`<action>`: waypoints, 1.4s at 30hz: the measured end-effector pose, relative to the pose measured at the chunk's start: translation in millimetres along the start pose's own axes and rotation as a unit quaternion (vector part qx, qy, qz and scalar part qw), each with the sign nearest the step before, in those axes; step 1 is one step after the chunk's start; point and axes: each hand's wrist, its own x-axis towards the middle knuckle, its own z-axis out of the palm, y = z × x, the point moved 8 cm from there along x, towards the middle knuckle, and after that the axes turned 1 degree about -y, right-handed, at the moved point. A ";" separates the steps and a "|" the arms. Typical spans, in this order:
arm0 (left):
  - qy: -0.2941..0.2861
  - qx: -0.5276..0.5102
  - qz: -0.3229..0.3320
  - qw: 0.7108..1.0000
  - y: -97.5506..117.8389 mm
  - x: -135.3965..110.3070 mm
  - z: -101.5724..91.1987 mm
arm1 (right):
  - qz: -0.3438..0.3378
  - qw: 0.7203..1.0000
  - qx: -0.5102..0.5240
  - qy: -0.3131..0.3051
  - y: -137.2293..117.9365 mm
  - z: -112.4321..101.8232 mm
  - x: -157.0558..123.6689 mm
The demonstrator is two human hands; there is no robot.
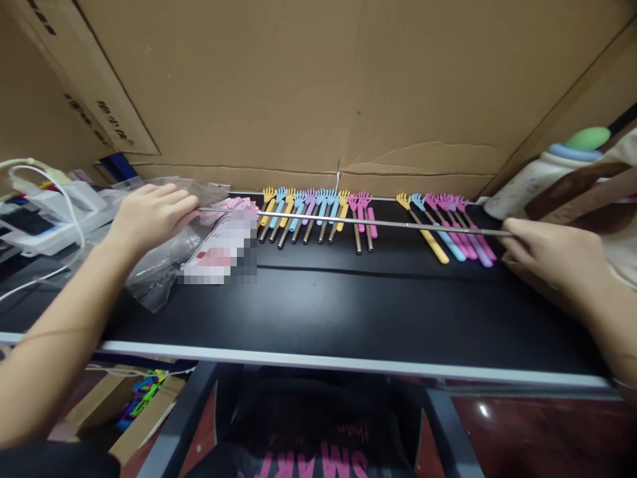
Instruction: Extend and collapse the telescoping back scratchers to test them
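Note:
A telescopic back scratcher (323,218), its thin metal shaft drawn out long, stretches level above the table between my two hands. My left hand (158,214) is closed around its left end, and my right hand (555,255) grips the right end; both ends are hidden in the fingers. Behind the shaft lies a row of short back scratchers with yellow, blue (300,216), purple and pink claw heads. Nearer my right hand, another group with long coloured handles, one of them yellow (434,245), lies at a slant.
Clear plastic bags (159,265) and a partly blurred phone-like screen (213,252) lie at left, beside a white device (60,216) with cables. A bottle with a green lid (527,179) stands at right. Cardboard (298,86) walls the back. Below, a box (149,425) holds colourful pieces.

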 end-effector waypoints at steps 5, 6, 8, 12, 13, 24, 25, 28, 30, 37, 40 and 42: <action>0.014 0.002 -0.014 1.000 -2.5 -2.3 -0.2 | -0.021 1.000 0.005 0.007 -6.0 -4.9 -4.3; 0.023 0.000 -0.020 1.000 -4.0 -2.4 -1.8 | -0.020 1.000 0.007 0.009 -7.6 -6.5 -4.0; 0.049 -0.001 -0.018 0.999 -2.2 1.6 -6.7 | -0.009 1.000 0.011 0.008 -13.9 -10.8 -1.2; 0.123 -0.017 0.059 0.991 40.9 33.1 -27.8 | -0.046 0.997 0.017 0.054 -64.9 -39.1 6.0; 0.135 -0.031 0.081 0.987 59.0 44.7 -35.4 | -0.072 0.994 0.021 0.075 -85.8 -50.6 6.0; 0.188 -0.122 0.107 0.969 169.2 107.4 -100.0 | -0.151 0.969 0.059 0.184 -197.5 -127.8 -18.2; 0.186 -0.121 0.109 0.969 168.1 107.2 -98.3 | -0.155 0.969 0.062 0.184 -197.1 -127.4 -18.3; 0.169 -0.110 0.118 0.972 156.2 104.4 -88.4 | -0.164 0.969 0.061 0.176 -188.8 -119.9 -13.8; 0.149 -0.096 0.112 0.978 135.5 98.3 -76.9 | -0.140 0.977 0.041 0.159 -168.1 -106.8 -5.2; 0.030 -0.021 -0.014 0.999 17.2 34.1 -28.3 | -0.019 0.999 -0.019 0.033 -22.1 -23.8 15.7; -0.022 -0.011 -0.049 0.999 -7.5 8.5 -19.4 | 0.017 0.999 -0.025 0.019 14.5 -5.5 11.1; -0.030 -0.016 -0.048 0.998 -10.4 0.9 -17.9 | 0.022 1.000 -0.022 0.006 17.9 -0.9 8.9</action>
